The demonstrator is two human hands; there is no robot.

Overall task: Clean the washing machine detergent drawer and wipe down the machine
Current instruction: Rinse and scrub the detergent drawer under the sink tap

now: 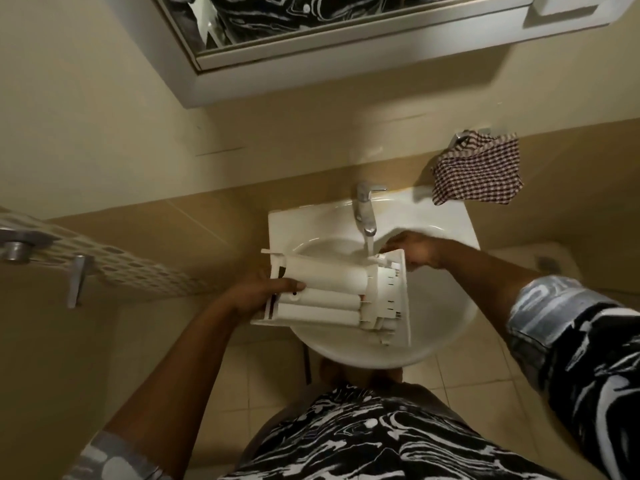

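I hold the white plastic detergent drawer (332, 292) upside down over the white sink basin (446, 216). Its rounded compartment undersides face up and its front panel points right. My left hand (256, 292) grips the drawer's rear end, thumb lying across the top. My right hand (412, 251) holds the far corner of the front panel, close to the chrome tap (365, 213). A stream of water (369, 244) runs from the tap onto the drawer's far edge.
A checked cloth (479, 169) hangs on a wall hook right of the tap. A mirror cabinet (311, 46) sits above the sink. A perforated shelf (114, 265) with a metal handle (78, 280) juts from the left. Beige floor tiles lie below.
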